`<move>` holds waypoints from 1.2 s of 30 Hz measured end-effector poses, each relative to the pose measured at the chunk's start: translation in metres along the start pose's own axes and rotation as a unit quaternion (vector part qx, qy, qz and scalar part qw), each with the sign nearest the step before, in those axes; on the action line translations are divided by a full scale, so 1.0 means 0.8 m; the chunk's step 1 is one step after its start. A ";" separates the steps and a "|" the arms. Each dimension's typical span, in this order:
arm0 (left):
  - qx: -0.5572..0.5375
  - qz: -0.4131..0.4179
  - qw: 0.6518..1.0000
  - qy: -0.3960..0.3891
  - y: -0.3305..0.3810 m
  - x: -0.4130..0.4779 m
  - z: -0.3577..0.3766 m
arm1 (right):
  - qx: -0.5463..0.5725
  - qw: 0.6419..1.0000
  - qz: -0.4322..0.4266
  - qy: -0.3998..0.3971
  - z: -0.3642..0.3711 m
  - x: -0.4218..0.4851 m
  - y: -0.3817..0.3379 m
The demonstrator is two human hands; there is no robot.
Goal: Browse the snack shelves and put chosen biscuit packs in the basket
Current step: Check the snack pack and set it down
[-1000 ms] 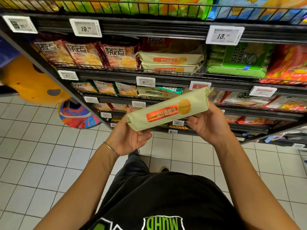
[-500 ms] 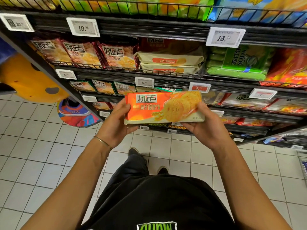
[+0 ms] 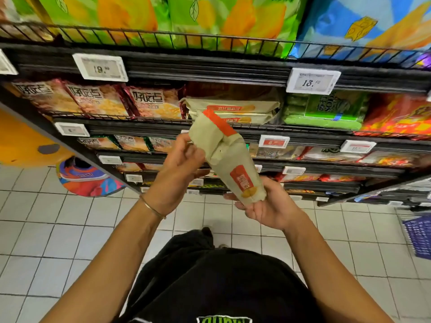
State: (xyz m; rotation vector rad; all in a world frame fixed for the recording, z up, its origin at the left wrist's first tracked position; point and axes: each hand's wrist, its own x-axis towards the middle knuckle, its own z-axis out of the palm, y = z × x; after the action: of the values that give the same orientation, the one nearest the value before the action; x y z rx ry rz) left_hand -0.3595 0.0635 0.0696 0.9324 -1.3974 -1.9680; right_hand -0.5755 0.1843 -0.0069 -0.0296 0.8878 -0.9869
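On the wire shelf (image 3: 140,128), I see matching beige packs (image 3: 233,109) stacked flat. In front, the biscuit pack (image 3: 228,159) stands tilted, top end up-left; my left hand (image 3: 179,166) grips its upper part, my right hand (image 3: 268,206) its base.

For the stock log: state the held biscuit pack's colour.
The biscuit pack is pale beige with orange-red labels; head view shows it best.

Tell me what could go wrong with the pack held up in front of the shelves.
1. The biscuit pack stands tilted on end, its lower end held just by the fingers of the right hand. It may slip and drop onto the tiled floor, breaking biscuits.
2. The left hand grips the upper part near the folded end flap. Too hard a squeeze might crush biscuits or open the wrapper.
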 end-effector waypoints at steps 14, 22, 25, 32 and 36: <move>-0.020 -0.105 0.994 -0.037 0.019 0.045 -0.063 | -0.154 0.987 0.019 0.030 -0.005 -0.005 -0.048; -0.027 -0.137 0.989 -0.046 0.015 0.045 -0.069 | -0.207 0.976 0.035 0.064 0.000 -0.008 -0.065; -0.025 -0.130 0.990 -0.042 0.017 0.047 -0.069 | -0.214 0.973 0.041 0.072 0.002 -0.006 -0.072; -0.092 -0.103 0.986 -0.090 0.013 0.041 -0.055 | -0.164 0.976 -0.016 0.144 0.012 0.008 -0.057; -0.090 -0.159 0.976 -0.115 0.013 0.036 -0.041 | -0.123 0.978 -0.080 0.148 0.011 0.009 -0.049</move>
State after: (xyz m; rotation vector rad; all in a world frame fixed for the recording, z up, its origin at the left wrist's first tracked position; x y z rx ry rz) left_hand -0.3505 0.0200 0.0656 0.9116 -1.2178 -2.4648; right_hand -0.5961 0.1536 0.0100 -0.1696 1.2953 -1.0425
